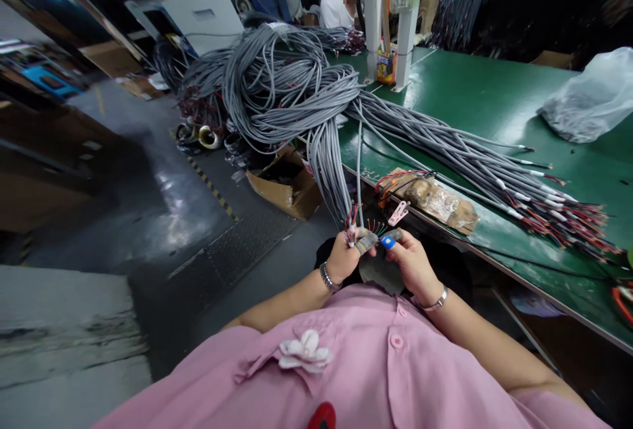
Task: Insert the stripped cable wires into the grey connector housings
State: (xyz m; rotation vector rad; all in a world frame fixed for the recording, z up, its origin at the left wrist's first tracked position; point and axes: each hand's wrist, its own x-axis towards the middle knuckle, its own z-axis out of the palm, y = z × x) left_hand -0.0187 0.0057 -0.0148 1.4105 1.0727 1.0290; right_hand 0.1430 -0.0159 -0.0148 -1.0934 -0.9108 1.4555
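My left hand [343, 256] is closed around the ends of a bundle of grey cables [329, 172] hanging down over the table edge. Thin coloured wires [352, 221] stick up out of that grip. One cable end with fanned-out wires [376, 226] lies between my two hands. My right hand [411, 259] pinches at these wires, thumb and finger pressed together; a blue cover [388, 242] sits on its thumb tip. Grey finger covers are on some fingers of both hands. A pink clip [398, 213] stands just above my right hand, at the table edge.
A heap of coiled grey cables [277, 86] lies on the green table [459, 86], with stripped cable ends [558, 218] spread to the right. A taped wooden block [440, 201] sits at the front edge. A plastic bag [591, 99], a cardboard box [287, 185] and a seated person [337, 4] are around.
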